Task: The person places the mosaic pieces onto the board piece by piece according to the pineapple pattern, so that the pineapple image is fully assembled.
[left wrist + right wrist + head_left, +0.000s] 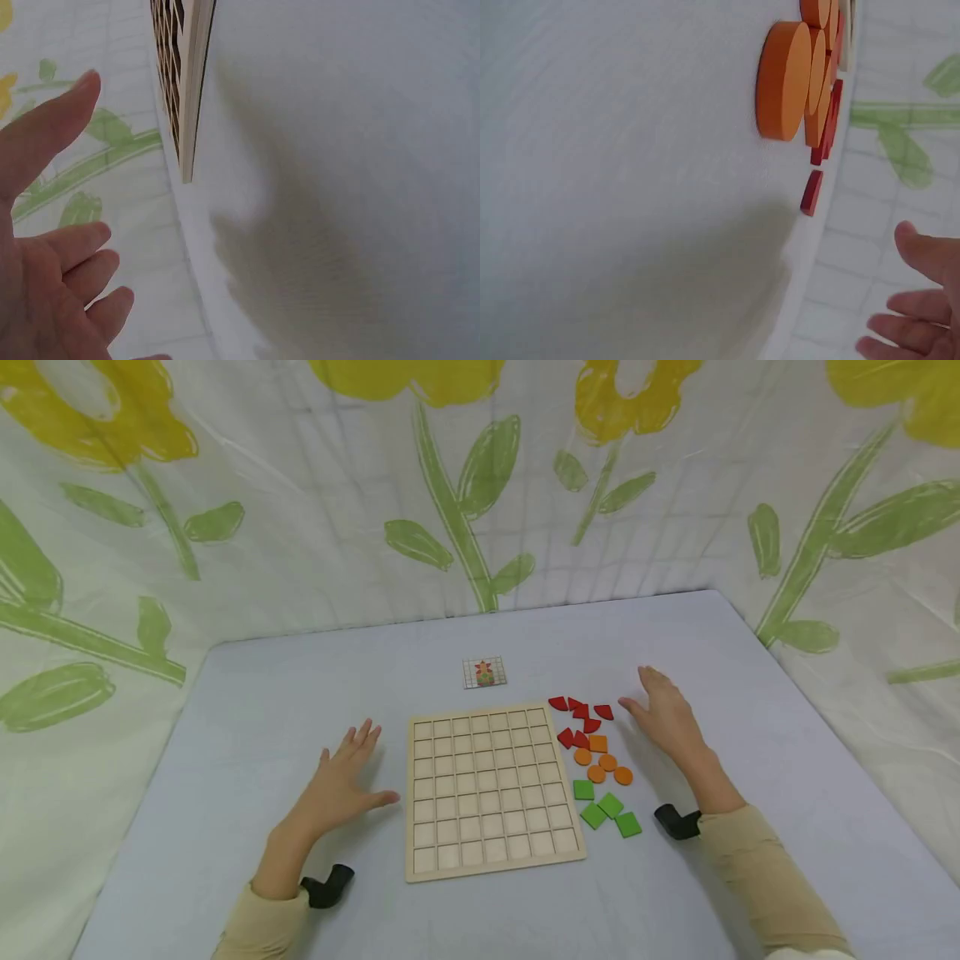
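Note:
A square wooden grid board [487, 864] with bare cells lies in the middle of the table. Left of it, my left hand [341, 785] is held with fingers spread, its thumb pointing at the board's left edge and nothing in its grasp. My right hand [667, 710] holds nothing either, thumb apart from the fingers, just right of the loose pieces. Those pieces lie along the board's right side: red curved and angular ones [603, 712] at the far end, an orange square [597, 743], orange discs [623, 776], then green squares [628, 824] nearest me.
Beyond the board lies a small card [484, 672] printed with a grid and a red, orange and green figure. The pale table [345, 677] ends at a hanging cloth [300, 543] with yellow flowers. Black wrist mounts [677, 822] sit at both cuffs.

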Demonstrator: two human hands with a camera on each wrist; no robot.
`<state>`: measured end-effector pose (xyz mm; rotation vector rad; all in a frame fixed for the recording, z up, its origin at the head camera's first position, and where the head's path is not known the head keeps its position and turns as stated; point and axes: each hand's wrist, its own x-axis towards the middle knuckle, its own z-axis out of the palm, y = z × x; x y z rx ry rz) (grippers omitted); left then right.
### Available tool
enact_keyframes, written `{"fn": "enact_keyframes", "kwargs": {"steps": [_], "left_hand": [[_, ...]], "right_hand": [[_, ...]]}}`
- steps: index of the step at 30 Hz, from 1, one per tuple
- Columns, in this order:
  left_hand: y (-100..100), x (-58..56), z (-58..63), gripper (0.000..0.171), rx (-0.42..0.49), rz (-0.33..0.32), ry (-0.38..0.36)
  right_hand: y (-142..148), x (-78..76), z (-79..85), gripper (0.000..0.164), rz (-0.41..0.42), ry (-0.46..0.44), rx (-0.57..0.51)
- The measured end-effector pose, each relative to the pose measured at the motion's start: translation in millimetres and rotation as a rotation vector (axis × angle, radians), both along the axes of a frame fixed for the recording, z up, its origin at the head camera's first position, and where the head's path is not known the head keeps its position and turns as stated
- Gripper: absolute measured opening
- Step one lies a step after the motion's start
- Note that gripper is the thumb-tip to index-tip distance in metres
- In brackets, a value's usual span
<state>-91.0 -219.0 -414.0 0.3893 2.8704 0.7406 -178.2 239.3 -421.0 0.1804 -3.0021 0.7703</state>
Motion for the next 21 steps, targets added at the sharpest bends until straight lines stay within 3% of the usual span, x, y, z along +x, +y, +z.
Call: {"fn": "enact_keyframes", "kwargs": {"steps": [5,10,14,21], "left_hand": [[3,-2.7,-7.1,0.107,0.041,-0.104,-0.092],[9,-3.9,-17.1,0.118,0.01,-0.155,-0.174],[14,-1.0,-19.9,0.123,-0.012,-0.191,-0.193],[22,2.8,-14.7,0.127,-0.025,-0.207,-0.186]], "right_hand": [[-18,-15.9,-5.0,0.045,0.059,-0.034,-0.121],[-35,-30.4,-12.8,0.04,0.146,-0.126,-0.202],[-47,-37.7,-16.9,0.043,0.176,-0.16,-0.181],[-56,-40.9,-16.4,0.045,0.167,-0.18,-0.1]]}}
